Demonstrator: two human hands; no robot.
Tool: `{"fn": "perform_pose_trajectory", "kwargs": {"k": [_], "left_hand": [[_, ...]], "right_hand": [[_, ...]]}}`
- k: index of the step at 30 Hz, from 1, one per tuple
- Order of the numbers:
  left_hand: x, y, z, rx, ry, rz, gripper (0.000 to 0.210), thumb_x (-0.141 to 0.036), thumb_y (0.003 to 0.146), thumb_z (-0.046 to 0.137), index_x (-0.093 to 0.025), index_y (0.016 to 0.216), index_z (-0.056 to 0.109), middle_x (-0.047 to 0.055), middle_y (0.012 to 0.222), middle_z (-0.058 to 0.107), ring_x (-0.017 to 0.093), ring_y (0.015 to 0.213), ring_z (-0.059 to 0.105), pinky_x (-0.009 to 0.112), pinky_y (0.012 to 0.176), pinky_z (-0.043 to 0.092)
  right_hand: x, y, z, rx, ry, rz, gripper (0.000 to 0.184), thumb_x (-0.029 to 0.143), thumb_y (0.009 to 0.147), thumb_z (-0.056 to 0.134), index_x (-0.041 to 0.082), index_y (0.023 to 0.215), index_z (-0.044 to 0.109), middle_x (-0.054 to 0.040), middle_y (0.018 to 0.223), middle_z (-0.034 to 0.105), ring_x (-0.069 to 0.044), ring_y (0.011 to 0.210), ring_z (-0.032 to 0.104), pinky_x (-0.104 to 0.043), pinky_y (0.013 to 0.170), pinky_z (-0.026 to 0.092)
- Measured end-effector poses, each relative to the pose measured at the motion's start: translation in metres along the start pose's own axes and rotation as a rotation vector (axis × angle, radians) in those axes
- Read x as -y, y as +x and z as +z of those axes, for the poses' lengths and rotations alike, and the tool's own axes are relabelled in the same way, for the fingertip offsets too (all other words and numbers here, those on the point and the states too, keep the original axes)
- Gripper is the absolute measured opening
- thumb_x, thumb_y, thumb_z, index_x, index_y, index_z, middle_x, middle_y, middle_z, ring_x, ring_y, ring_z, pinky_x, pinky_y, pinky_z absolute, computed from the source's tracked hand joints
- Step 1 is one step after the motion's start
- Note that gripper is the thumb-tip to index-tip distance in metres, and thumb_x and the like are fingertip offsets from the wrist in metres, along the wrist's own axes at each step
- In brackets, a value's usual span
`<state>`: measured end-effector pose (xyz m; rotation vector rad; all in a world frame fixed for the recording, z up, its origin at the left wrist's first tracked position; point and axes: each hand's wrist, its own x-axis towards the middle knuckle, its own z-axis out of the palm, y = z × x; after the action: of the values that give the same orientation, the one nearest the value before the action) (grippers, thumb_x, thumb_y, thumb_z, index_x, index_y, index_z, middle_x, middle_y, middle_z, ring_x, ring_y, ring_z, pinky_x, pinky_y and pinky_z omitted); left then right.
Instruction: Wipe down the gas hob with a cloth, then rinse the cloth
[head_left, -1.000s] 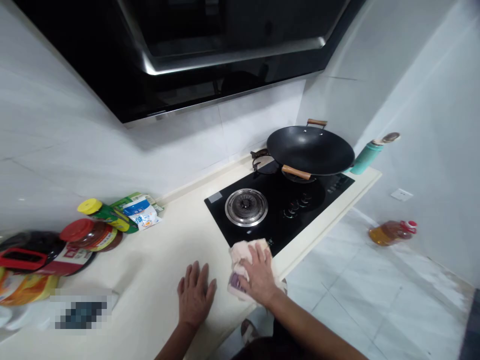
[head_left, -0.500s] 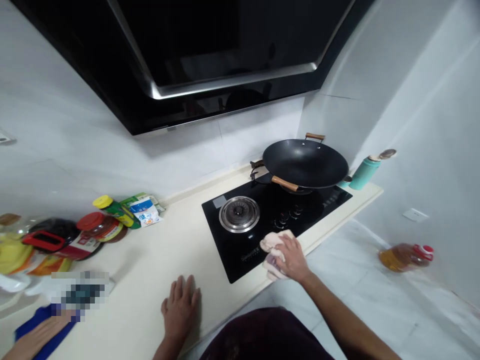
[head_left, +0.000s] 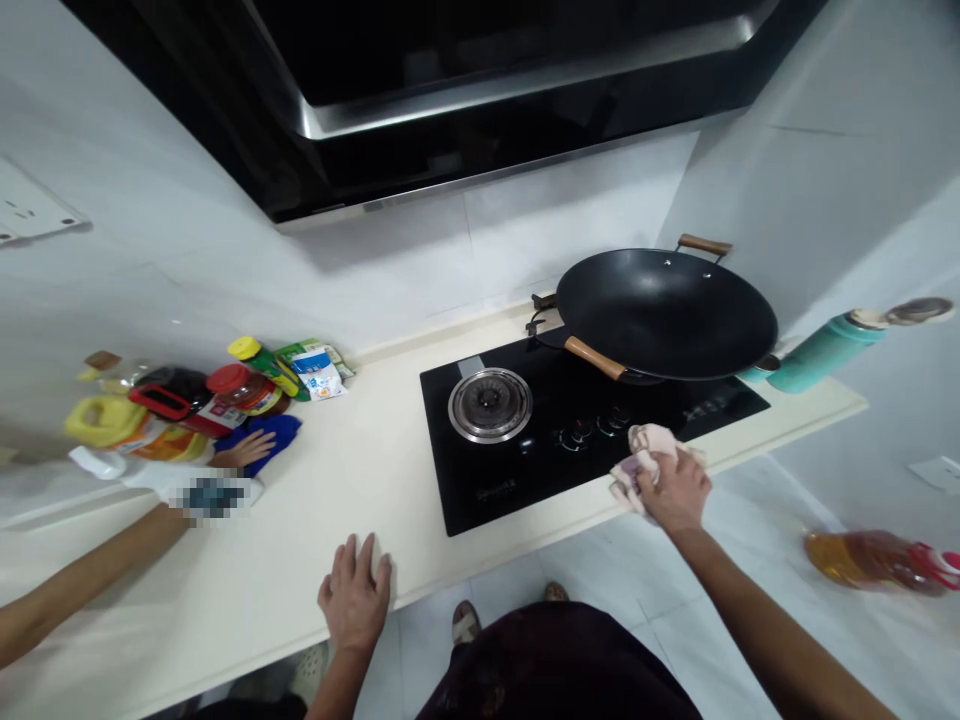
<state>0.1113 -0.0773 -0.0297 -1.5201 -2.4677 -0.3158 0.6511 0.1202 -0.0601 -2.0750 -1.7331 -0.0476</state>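
Note:
My right hand (head_left: 679, 490) is closed around a crumpled pale pink cloth (head_left: 652, 450), pressed on the front edge of the black gas hob (head_left: 510, 490). Part of the cloth hangs at the counter's rim. My left hand (head_left: 356, 590) lies flat near the edge of the cream counter (head_left: 375, 450), fingers apart, holding nothing. On the hob's left is a bare round burner (head_left: 490, 404). A large black wok (head_left: 667, 315) with wooden handles sits over the right side. Two control knobs (head_left: 576, 433) are just behind the cloth.
At left, another person's hand (head_left: 247, 450) presses a blue cloth (head_left: 277, 440) beside several bottles and a red-lidded jar (head_left: 247, 388). A teal bottle (head_left: 825, 350) stands by the wok. An oil bottle (head_left: 862, 560) is on the floor. A range hood (head_left: 480, 150) hangs overhead.
My right hand has slid the pink cloth rightward along the hob's front edge. The other person's hand with the blue cloth has moved back toward the bottles. My view has shifted.

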Motion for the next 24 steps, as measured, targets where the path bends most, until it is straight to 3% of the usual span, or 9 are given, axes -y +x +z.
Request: {"fn": "perform_pose_trajectory", "kwargs": {"k": [5,8,10,12,17,20,24], "left_hand": [[0.002,-0.002,-0.001,0.025,0.019,0.01,0.051,-0.042,0.105,0.036,-0.02,0.14,0.066,0.017,0.157,0.055,0.032,0.149,0.045,0.052,0.115,0.037],[0.001,-0.005,-0.003,0.038,0.016,0.011,0.049,-0.039,0.104,0.038,-0.021,0.139,0.067,0.015,0.157,0.056,0.031,0.149,0.046,0.051,0.115,0.037],[0.001,-0.007,-0.004,0.036,0.014,0.014,0.048,-0.038,0.104,0.038,-0.021,0.139,0.067,0.015,0.156,0.057,0.032,0.148,0.047,0.05,0.115,0.037],[0.001,-0.009,-0.004,0.028,0.014,0.019,0.048,-0.036,0.104,0.038,-0.02,0.139,0.068,0.016,0.156,0.057,0.032,0.148,0.047,0.05,0.114,0.038],[0.005,-0.012,-0.002,0.023,0.023,0.027,0.048,-0.033,0.104,0.037,-0.024,0.14,0.067,0.013,0.156,0.057,0.03,0.149,0.047,0.048,0.115,0.036],[0.006,-0.014,-0.001,0.051,0.008,0.023,0.048,-0.03,0.102,0.038,-0.024,0.14,0.067,0.012,0.157,0.057,0.03,0.149,0.047,0.048,0.116,0.036],[0.002,-0.016,-0.004,0.101,-0.013,-0.001,0.05,-0.03,0.101,0.041,-0.025,0.145,0.063,0.012,0.161,0.052,0.032,0.152,0.042,0.049,0.119,0.032]], "right_hand": [[0.102,-0.086,0.0,0.223,0.162,-0.335,0.034,0.031,0.09,0.057,0.022,0.12,0.071,-0.0172,0.144,0.05,-0.04,0.128,0.044,-0.056,0.102,0.041],[0.15,-0.117,-0.004,0.375,0.373,-0.59,0.035,0.021,0.08,0.06,0.025,0.113,0.073,-0.0111,0.14,0.055,-0.034,0.126,0.047,-0.049,0.107,0.041],[0.17,-0.113,-0.009,0.435,0.515,-0.692,0.035,0.018,0.076,0.059,0.025,0.108,0.073,-0.0084,0.137,0.058,-0.031,0.123,0.051,-0.045,0.108,0.042],[0.179,-0.09,-0.014,0.418,0.587,-0.685,0.036,0.02,0.076,0.057,0.025,0.108,0.073,-0.0077,0.136,0.059,-0.03,0.121,0.053,-0.045,0.106,0.044],[0.183,-0.024,-0.007,0.268,0.405,-0.577,0.033,0.028,0.088,0.056,0.027,0.116,0.074,-0.0109,0.144,0.055,-0.035,0.122,0.051,-0.051,0.099,0.045],[0.191,-0.027,0.005,0.293,0.244,-0.585,0.032,0.03,0.093,0.053,0.025,0.117,0.073,-0.0161,0.145,0.054,-0.039,0.123,0.049,-0.055,0.098,0.043],[0.229,-0.053,0.01,0.381,0.214,-0.672,0.037,0.035,0.095,0.055,0.022,0.127,0.069,-0.02,0.153,0.048,-0.045,0.131,0.042,-0.063,0.107,0.033]]}}
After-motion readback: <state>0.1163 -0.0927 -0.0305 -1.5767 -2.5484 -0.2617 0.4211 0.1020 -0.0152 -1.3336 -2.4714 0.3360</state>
